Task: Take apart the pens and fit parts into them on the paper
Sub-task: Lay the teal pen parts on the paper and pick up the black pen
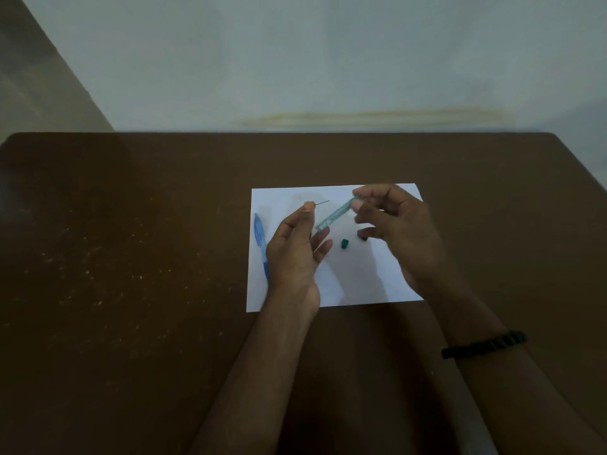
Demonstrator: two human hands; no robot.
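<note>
Left hand [297, 247] pinches a thin lead [322, 202] — right hand [392, 224] grips the pen barrel [335, 215], slanting up-right.

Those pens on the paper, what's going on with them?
A person is working on pens over a sheet of paper. The left hand pinches a thin lead, while the right hand holds a pale green barrel by its top end. A blue pen and a small green cap lie on the paper.

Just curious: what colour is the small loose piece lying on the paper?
Dark green cap, seen in the head view.
</note>
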